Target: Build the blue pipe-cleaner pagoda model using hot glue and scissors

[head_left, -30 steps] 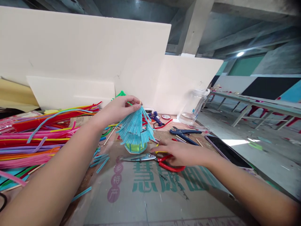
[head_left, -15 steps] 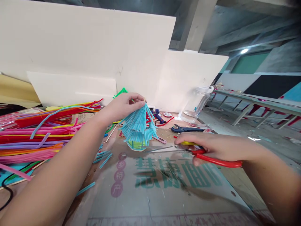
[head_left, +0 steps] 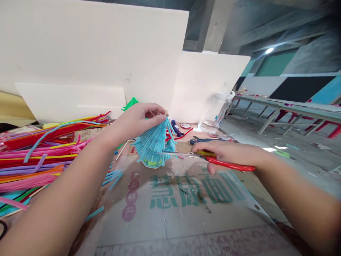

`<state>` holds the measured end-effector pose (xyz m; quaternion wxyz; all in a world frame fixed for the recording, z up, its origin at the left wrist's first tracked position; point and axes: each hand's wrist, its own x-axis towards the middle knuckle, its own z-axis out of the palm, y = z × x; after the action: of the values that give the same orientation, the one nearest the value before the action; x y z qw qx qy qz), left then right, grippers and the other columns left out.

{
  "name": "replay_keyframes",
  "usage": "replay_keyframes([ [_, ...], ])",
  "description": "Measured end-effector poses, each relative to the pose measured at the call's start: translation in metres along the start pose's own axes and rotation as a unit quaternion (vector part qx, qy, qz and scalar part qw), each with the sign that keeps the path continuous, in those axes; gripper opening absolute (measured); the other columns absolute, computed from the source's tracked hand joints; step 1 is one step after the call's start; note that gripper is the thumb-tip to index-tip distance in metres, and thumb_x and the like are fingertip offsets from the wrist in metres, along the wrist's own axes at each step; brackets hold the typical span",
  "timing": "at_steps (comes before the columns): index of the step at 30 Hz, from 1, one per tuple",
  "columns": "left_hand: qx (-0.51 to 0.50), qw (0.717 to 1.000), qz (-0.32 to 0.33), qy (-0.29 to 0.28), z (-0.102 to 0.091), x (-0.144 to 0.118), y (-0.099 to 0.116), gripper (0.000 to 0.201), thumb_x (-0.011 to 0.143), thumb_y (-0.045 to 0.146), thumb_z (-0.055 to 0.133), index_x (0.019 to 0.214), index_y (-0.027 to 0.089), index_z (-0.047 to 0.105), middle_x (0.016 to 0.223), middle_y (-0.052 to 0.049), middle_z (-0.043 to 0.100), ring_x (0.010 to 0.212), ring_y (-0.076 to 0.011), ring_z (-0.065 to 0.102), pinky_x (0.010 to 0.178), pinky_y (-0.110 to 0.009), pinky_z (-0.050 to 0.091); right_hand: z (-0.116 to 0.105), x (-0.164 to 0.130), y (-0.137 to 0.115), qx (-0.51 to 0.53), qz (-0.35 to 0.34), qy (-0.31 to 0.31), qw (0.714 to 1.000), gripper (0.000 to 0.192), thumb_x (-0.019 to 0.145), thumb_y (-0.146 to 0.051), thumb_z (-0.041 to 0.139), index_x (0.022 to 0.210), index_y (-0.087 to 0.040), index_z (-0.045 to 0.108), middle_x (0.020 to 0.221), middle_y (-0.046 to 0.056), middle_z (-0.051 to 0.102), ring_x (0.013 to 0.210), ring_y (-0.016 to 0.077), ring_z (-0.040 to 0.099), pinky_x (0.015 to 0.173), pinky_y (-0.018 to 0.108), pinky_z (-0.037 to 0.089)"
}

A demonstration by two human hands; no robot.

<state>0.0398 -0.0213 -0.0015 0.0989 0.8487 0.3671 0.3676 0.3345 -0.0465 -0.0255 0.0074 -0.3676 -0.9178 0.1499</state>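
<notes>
A layered cone of light-blue strips (head_left: pixel 151 142), shaped like a thatched roof, stands over a green and white base (head_left: pixel 153 163). My left hand (head_left: pixel 149 119) pinches the cone at its top, where a pale tip shows between thumb and fingers. In my right hand (head_left: pixel 215 151) are scissors (head_left: pixel 223 164) with red and yellow handles, held level. Their blades reach left to the lower fringe of the strips; whether a strip lies between the blades I cannot tell.
Colourful pipe cleaners (head_left: pixel 39 156) are heaped at the left. Cut blue pieces (head_left: pixel 113 177) lie beside the printed board (head_left: pixel 128 234). Behind are pliers (head_left: pixel 205 140), a glue gun (head_left: pixel 176 128), a round tin (head_left: pixel 185 126) and a clear bottle (head_left: pixel 217 112). White panels (head_left: pixel 93 53) stand at the back.
The scissors have moved left and up, so their blades now overlap the fringe. My left hand keeps its hold on the cone's top. The view has shifted slightly.
</notes>
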Motion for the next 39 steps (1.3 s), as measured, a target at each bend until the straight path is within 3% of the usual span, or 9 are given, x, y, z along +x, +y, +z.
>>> replay_keyframes([
  [3,0.007,1.0,0.005,-0.002,0.0,-0.001,0.004,0.026,0.089,0.036,0.055,0.099,0.02,0.072,0.093,-0.002,0.072,0.081,-0.0141,0.062,0.075,-0.026,0.047,0.0,0.002,0.002,0.007,-0.012,-0.018,1.0,0.032,0.085,-0.045,0.06,0.106,-0.021,0.061,0.097,0.003,0.062,0.086,0.0211,0.054,0.072,0.029,0.038],
  [16,0.022,1.0,0.001,-0.011,0.0,-0.002,0.009,0.031,0.089,0.041,0.052,0.103,0.021,0.071,0.1,-0.004,0.072,0.087,-0.0174,0.063,0.08,-0.03,0.049,0.006,0.007,-0.003,0.014,-0.018,0.004,1.0,0.039,0.085,-0.053,0.06,0.103,-0.019,0.061,0.089,0.002,0.058,0.08,0.019,0.051,0.069,0.028,0.036],
  [26,0.014,1.0,-0.003,-0.016,-0.001,-0.003,0.013,0.028,0.089,0.039,0.053,0.101,0.021,0.071,0.102,-0.003,0.072,0.09,-0.0175,0.063,0.08,-0.028,0.048,0.011,0.01,0.002,0.021,-0.009,0.011,1.0,0.029,0.085,-0.043,0.062,0.103,-0.02,0.061,0.087,0.001,0.062,0.077,0.018,0.053,0.065,0.026,0.035],
  [33,0.017,1.0,-0.011,-0.017,-0.001,-0.003,0.01,0.031,0.09,0.039,0.052,0.103,0.02,0.07,0.102,-0.005,0.072,0.09,-0.018,0.063,0.08,-0.029,0.049,0.015,0.011,-0.002,0.093,-0.02,-0.014,0.995,0.014,0.088,-0.028,0.054,0.099,-0.02,0.058,0.078,-0.001,0.072,0.072,0.0178,0.059,0.064,0.027,0.036],
  [39,0.021,1.0,-0.006,-0.012,-0.001,-0.001,0.006,0.031,0.089,0.04,0.052,0.103,0.02,0.071,0.101,-0.004,0.072,0.088,-0.0173,0.063,0.081,-0.029,0.049,0.016,0.011,0.004,0.076,-0.015,-0.002,0.997,0.03,0.084,-0.043,0.063,0.103,-0.02,0.063,0.086,0.001,0.071,0.075,0.0193,0.059,0.064,0.027,0.037],
])
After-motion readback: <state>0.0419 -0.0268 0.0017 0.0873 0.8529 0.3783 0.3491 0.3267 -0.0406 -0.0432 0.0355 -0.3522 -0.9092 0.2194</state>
